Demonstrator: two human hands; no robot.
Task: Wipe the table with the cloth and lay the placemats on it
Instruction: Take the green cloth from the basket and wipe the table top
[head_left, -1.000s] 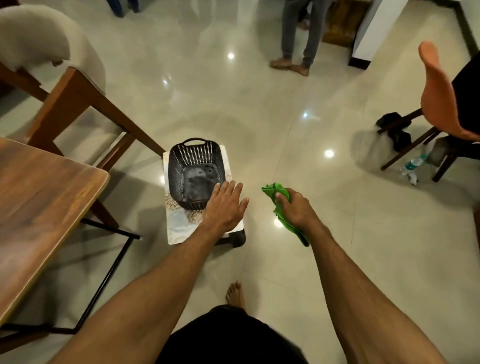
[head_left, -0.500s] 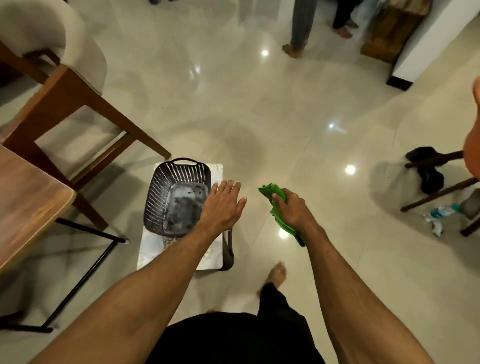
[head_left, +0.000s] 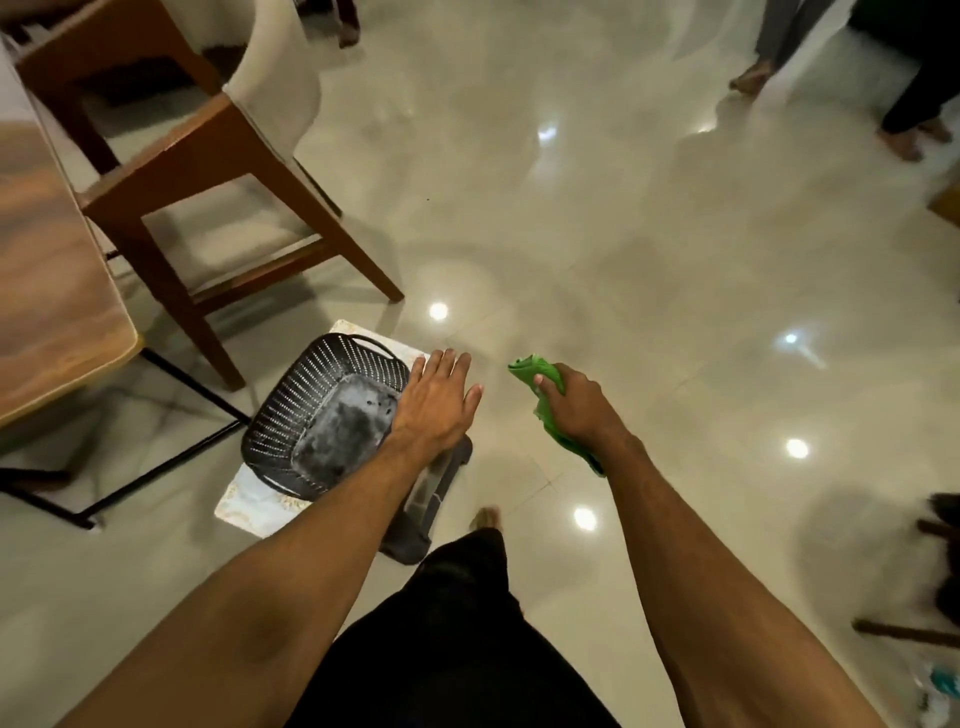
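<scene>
Glossy pale tiled floor (head_left: 623, 249), ceiling lights mirrored in it. Standing on it: brown wooden chair with pale upholstered back (head_left: 208, 150), upper left; brown wood-grain table (head_left: 47, 312) on thin black legs, left edge; low stool with pale marbled top (head_left: 249, 506) near the table's corner. Black perforated plastic basket (head_left: 291, 410) sits on the stool top, skewed to its edges.

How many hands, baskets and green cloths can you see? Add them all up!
Hands: 2 (left hand, right hand)
Baskets: 1 (black basket)
Green cloths: 1 (cloth, held in the right hand)
Total: 4
</scene>
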